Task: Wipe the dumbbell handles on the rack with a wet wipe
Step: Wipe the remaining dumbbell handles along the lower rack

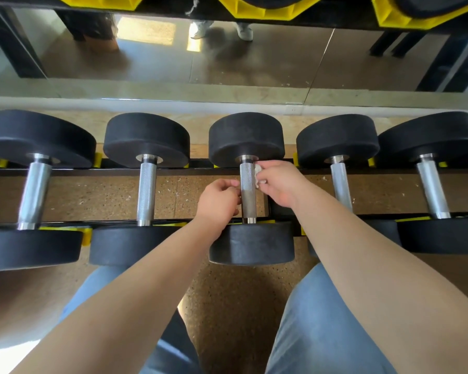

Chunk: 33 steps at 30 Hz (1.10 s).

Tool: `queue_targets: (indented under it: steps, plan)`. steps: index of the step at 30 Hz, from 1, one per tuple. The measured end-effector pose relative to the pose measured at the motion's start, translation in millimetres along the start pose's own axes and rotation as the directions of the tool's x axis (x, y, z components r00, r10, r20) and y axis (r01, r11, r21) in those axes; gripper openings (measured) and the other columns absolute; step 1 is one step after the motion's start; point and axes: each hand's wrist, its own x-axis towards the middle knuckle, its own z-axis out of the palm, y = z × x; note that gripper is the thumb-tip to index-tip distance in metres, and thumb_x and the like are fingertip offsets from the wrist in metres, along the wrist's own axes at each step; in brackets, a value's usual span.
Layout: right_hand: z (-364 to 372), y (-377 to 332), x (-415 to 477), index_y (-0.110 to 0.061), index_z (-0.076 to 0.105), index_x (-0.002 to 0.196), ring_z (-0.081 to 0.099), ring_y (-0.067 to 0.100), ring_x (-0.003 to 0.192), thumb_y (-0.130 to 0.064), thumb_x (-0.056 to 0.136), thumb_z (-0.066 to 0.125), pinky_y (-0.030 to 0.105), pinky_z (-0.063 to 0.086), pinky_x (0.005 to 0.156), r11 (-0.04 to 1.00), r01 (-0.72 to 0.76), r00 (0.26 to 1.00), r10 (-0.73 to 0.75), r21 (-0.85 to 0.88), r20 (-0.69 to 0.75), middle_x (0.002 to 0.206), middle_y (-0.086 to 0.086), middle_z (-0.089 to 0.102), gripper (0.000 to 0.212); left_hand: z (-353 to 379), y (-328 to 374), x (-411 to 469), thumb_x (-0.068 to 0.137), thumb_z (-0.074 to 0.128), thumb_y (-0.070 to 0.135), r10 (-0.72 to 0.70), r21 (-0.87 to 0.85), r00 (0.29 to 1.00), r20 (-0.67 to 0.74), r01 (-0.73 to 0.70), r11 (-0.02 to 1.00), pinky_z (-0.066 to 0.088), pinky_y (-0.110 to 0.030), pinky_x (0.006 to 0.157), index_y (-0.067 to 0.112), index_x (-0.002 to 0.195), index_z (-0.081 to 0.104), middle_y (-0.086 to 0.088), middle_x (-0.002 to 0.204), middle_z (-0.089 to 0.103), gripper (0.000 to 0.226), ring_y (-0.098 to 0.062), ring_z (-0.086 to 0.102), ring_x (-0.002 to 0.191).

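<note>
On rack (pixel 70 171), five dumbbells (pixel 246 139), one wipe (pixel 257 171) in right hand (pixel 278 182)

We see a white wipe (pixel 257 175) against the silver, finely cross-hatched handle (pixel 247 195). At that handle's ends, black weight heads (pixel 246 136); left of it, yellow cradles (pixel 98 159); below it, speckled brown floor (pixel 227 306) and our pale blue trousers (pixel 322 319).

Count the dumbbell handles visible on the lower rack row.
5, left to right: far-left handle, second handle, middle handle, fourth handle, far-right handle. More may lie beyond the frame.
</note>
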Motion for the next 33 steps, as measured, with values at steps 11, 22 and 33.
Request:
queue_targets:
  steps: [11,22,33]
  plan:
    - [-2,9,-13,0.005,0.057,0.131,0.071,0.029,0.104,0.024,0.093,0.031,0.031,0.062,0.079,0.981,-0.167,0.970,0.146,0.100,0.195,0.125,0.025,0.065,0.049,0,0,6,0.095,0.047,0.009,-0.082,0.014,0.996,0.040,0.082,0.997,0.061,-0.046,0.088,0.024,0.115,0.065,-0.005,0.110,0.073,0.031,-0.025,0.071,0.098]
    - [-8,20,-26,-0.004,0.068,0.110,0.069,0.028,0.111,0.010,0.102,0.042,0.038,0.058,0.097,0.984,-0.176,0.980,0.177,-0.016,0.088,0.117,0.019,0.069,0.031,-11,21,17,0.109,0.038,0.009,-0.306,-0.207,0.872,0.383,0.404,0.891,0.061,-0.037,0.071,0.005,0.107,0.064,-0.014,0.091,0.074,0.026,-0.023,0.073,0.081]
    - [-7,37,-16,-0.017,0.071,0.122,0.069,0.014,0.092,0.000,0.102,0.050,0.031,0.062,0.080,0.962,0.087,0.968,-0.143,-0.258,-0.208,0.116,0.000,0.068,0.034,-21,20,7,0.090,0.064,-0.009,-0.281,0.327,0.929,0.243,0.194,0.925,0.062,-0.035,0.077,0.003,0.102,0.072,-0.011,0.104,0.070,0.019,-0.023,0.068,0.092]
